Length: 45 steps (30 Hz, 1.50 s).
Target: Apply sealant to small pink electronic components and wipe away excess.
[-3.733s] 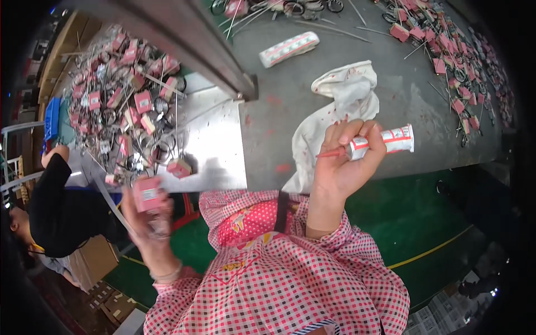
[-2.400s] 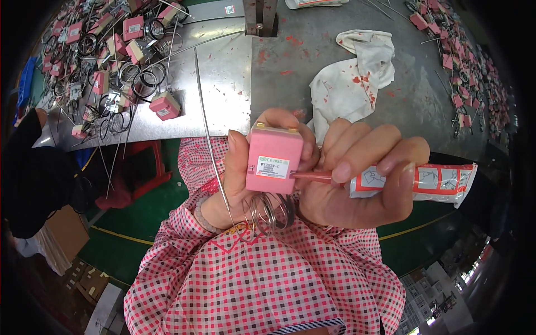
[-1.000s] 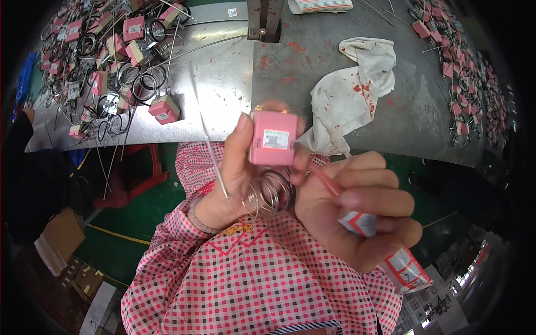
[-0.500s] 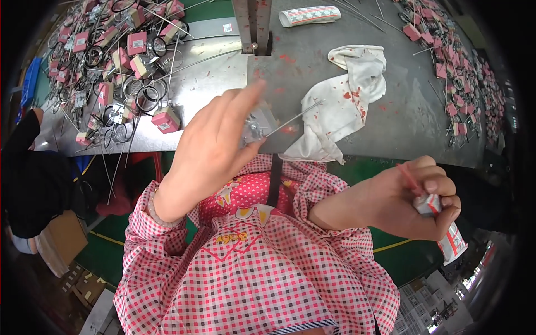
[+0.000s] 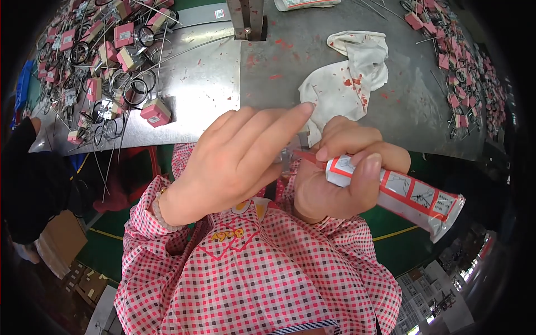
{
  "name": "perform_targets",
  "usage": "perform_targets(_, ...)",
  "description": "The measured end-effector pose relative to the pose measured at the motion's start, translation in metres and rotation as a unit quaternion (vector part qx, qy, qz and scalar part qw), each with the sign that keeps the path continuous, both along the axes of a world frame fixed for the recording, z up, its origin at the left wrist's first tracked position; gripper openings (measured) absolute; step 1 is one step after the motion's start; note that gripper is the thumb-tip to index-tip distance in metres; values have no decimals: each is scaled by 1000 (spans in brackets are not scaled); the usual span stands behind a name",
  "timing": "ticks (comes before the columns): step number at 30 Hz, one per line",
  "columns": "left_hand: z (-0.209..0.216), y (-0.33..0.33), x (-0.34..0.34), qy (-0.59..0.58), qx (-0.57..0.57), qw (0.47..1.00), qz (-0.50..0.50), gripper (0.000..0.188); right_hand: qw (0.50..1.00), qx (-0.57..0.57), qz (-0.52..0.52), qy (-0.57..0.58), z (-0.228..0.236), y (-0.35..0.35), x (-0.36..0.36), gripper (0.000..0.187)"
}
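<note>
My right hand (image 5: 340, 178) is wrapped round a soft white and red tube (image 5: 416, 195) with a pointed red nozzle (image 5: 307, 156). The tube's flat end sticks out to the right, and the nozzle points left at a small silvery part (image 5: 286, 159). My left hand (image 5: 229, 153) is closed round that part, its forefinger stretched out above it. Most of the part is hidden behind the fingers. Nozzle tip and part are very close; I cannot tell whether they touch. Just beyond both hands, a white cloth (image 5: 349, 72) with red stains lies on the metal table (image 5: 273, 89).
Pink and cream boxes (image 5: 155, 113) with coiled black leads and thin rods pile up at the left. More pink boxes (image 5: 446, 61) lie along the right edge. A metal post (image 5: 245, 19) rises at the back beside another tube (image 5: 307, 4). A person's dark sleeve (image 5: 25, 139) shows far left.
My right hand has swung left and inward with the tube, bringing its nozzle to the part. My left hand has come slightly nearer and right, still holding the part. The view has tilted down a little.
</note>
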<state>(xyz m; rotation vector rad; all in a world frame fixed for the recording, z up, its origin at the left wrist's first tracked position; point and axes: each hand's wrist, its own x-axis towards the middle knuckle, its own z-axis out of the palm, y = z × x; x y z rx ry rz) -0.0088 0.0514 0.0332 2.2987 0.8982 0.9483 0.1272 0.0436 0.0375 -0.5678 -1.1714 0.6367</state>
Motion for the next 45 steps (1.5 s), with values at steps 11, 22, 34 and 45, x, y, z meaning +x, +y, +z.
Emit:
perform_targets(11,11,6,-5,39,-38,997,-48,90,991,-127,-5,32,1,11,-3,14)
perform_targets(22,13,12,-2,31,-33,997,-57,92,980,-181,-85,-17,6,11,-14,14)
perform_targets(34,14,14,1,44,-17,997,-54,90,981,-160,-102,-42,3,13,-12,15)
perform_targets(45,15,15,1,49,-30,997,-60,90,990,-131,-58,10,0,13,-3,9)
